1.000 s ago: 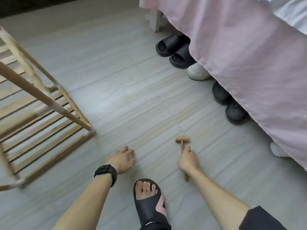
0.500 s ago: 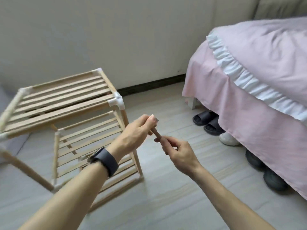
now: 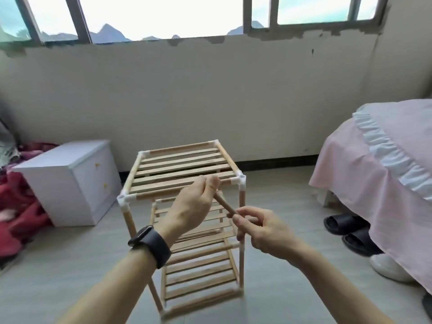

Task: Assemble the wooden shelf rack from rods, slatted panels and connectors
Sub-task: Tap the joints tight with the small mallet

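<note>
**A:** Where is everything right now?

**B:** The rack (image 3: pixel 187 164) stands upright on the floor, with its slatted shelves in and white plastic pieces at the corners. Just in front of its top shelf, both hands hold a short wooden stick (image 3: pixel 225 205). The left hand (image 3: pixel 191 206) has its fingers curled round the upper end. The right hand (image 3: pixel 264 230) pinches the lower end.

**A:** What could go wrong?

**B:** Neither hand steadies the rack, and its frame looks light. A hard knock on the near right connector (image 3: pixel 240 182) might tip it, or work a lower joint loose. The right hand's pinch also looks slight, so the stick could slip and drop onto the top shelf.
</note>
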A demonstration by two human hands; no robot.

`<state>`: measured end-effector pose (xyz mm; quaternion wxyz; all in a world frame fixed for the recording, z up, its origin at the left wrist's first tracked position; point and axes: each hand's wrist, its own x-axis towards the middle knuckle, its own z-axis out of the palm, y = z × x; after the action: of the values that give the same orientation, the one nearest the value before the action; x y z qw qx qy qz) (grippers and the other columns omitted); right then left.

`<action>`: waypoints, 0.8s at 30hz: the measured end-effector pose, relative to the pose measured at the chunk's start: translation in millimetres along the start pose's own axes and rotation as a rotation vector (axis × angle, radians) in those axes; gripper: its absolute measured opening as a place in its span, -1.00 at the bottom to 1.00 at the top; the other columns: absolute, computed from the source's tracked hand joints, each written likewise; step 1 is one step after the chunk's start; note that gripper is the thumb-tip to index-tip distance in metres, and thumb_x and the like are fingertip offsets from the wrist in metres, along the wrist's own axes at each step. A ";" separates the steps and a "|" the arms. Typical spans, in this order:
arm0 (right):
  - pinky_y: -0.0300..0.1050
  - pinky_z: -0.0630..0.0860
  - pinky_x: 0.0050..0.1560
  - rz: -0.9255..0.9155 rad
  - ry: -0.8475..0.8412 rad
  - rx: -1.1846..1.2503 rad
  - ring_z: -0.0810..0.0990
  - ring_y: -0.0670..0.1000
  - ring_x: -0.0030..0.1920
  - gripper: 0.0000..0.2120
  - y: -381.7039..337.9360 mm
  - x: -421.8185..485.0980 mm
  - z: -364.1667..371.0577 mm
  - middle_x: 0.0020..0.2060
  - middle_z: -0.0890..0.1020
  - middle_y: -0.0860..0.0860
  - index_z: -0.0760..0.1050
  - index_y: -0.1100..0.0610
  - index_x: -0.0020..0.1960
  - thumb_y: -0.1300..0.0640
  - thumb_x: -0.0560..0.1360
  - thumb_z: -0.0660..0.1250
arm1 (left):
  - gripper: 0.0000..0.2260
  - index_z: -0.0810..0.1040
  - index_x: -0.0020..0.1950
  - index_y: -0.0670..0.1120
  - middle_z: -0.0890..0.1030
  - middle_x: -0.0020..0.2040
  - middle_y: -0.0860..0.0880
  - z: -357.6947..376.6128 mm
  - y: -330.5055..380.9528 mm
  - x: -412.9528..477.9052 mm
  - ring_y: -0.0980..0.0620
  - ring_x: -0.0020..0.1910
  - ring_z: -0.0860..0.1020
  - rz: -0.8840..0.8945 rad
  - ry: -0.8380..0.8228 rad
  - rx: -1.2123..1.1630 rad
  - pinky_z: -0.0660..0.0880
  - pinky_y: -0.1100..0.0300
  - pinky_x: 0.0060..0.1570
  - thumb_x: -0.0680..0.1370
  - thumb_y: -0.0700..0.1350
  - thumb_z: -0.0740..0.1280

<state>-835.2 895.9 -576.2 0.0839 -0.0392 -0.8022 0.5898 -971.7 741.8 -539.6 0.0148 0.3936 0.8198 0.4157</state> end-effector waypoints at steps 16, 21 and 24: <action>-0.06 0.45 -0.28 0.136 0.382 -0.599 0.51 -0.05 -0.32 -0.79 5.6 4.8 -76.8 -0.24 0.61 -0.02 0.50 -0.03 0.13 0.04 0.71 0.09 | -0.56 0.22 0.50 0.16 0.43 0.47 0.04 16.4 -74.3 54.4 -0.03 0.41 0.40 0.058 -0.056 0.935 0.27 0.02 0.39 0.64 0.23 0.11; -0.02 0.46 -0.18 0.268 0.313 -0.767 0.56 0.06 -0.16 -0.80 -0.1 2.6 -68.6 -0.20 0.59 -0.01 0.47 0.02 -0.01 0.01 0.67 0.12 | -0.52 0.25 0.50 -0.03 0.46 0.42 0.00 1.5 -89.9 50.5 -0.04 0.38 0.43 0.020 -0.008 0.990 0.28 0.04 0.39 0.62 0.09 0.19; -0.13 0.40 -0.24 0.160 0.368 -0.794 0.54 0.02 -0.20 -0.76 -18.3 6.9 -70.4 -0.28 0.58 -0.06 0.44 -0.01 -0.12 -0.10 0.65 0.19 | -0.51 0.31 0.47 -0.07 0.46 0.42 -0.02 -2.8 -93.2 50.6 -0.05 0.37 0.44 -0.022 -0.005 0.961 0.30 0.00 0.38 0.61 0.13 0.19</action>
<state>-828.5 957.6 -537.8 0.1576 -0.2348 -0.9327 0.2237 -1066.6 741.1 -587.1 -0.1624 0.3480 0.9232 -0.0114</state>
